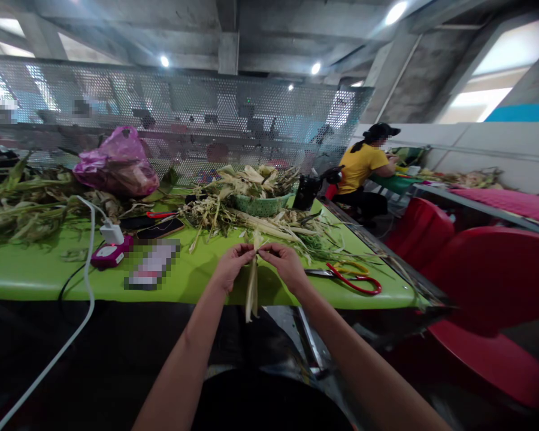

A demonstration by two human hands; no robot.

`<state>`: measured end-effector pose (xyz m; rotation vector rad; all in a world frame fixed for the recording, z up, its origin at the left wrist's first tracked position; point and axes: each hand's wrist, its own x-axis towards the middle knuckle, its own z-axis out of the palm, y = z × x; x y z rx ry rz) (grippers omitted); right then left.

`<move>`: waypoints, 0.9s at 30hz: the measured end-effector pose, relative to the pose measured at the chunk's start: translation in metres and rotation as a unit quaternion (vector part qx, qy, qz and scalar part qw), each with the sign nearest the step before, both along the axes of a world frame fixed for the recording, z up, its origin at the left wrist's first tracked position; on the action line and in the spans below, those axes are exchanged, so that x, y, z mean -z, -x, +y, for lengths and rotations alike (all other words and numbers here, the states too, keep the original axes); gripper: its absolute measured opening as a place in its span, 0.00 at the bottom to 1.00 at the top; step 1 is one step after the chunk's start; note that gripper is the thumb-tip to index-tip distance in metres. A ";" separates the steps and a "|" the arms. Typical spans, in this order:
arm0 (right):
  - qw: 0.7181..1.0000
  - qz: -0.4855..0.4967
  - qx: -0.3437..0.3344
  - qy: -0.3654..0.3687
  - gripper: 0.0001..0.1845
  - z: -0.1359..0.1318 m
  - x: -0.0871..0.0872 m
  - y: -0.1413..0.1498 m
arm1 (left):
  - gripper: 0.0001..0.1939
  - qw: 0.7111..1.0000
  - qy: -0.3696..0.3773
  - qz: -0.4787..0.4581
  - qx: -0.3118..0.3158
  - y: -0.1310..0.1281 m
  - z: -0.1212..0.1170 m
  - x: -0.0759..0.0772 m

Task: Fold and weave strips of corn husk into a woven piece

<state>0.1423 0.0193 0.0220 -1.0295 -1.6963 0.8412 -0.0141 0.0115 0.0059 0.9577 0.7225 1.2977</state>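
The room has a bare concrete ceiling (287, 24) with small lit lamps; a perforated metal screen (184, 120) stands behind the bench (40, 272), which has a smooth, glossy lime-green top. A pale strip of husk (252, 287) is held at the bench's front edge, centrally, before the wearer. Its long axis runs near-vertical in view: the short end points up and away, the longer tail hangs down past the edge, tapering and splitting at the tip. The left hand (233, 263) and the right hand (282, 263) each have a fingertip grip pinched on it near its upper part; whether it is knotted there cannot be made out.

Directly beyond the hands, loose stalks (291, 230) obstruct the bench up to a green basket (260, 205) heaped with dried leaves. Red-handled scissors (331, 273) lie just right of the right hand. To the left are a dark phone (161, 228), a purple socket block (112, 252) with a white plug, and a white cable (90, 269) crossing the front edge.

The husk is fibrous and papery, the basket wall openwork, the pink bag (117, 161) thin, crumpled plastic. Red chairs (498, 269) with rounded backs stand at right.
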 end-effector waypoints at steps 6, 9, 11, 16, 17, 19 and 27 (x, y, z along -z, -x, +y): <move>1.000 -0.014 0.005 -0.016 0.12 -0.002 -0.005 0.001 | 0.21 0.998 0.030 0.002 0.050 0.009 -0.002 -0.007; 1.000 -0.021 0.007 -0.022 0.12 -0.003 -0.007 0.001 | 0.17 0.997 0.034 0.018 0.066 0.009 -0.003 -0.008; 0.999 -0.027 0.008 -0.029 0.11 -0.004 -0.008 0.000 | 0.15 0.997 0.034 0.030 0.065 0.008 -0.002 -0.007; 0.998 -0.039 0.011 -0.045 0.10 -0.005 -0.011 -0.003 | 0.12 0.997 0.022 0.056 0.041 0.002 -0.001 -0.007; 0.998 -0.041 0.012 -0.048 0.10 -0.005 -0.011 -0.003 | 0.12 0.998 0.019 0.057 0.031 0.001 -0.001 -0.006; 0.997 -0.048 0.014 -0.056 0.10 -0.005 -0.010 -0.003 | 0.12 0.999 0.014 0.052 0.006 -0.002 0.000 -0.005; 0.993 -0.086 0.031 -0.076 0.10 -0.004 -0.003 -0.004 | 0.15 0.999 0.012 0.019 -0.046 -0.003 0.002 -0.002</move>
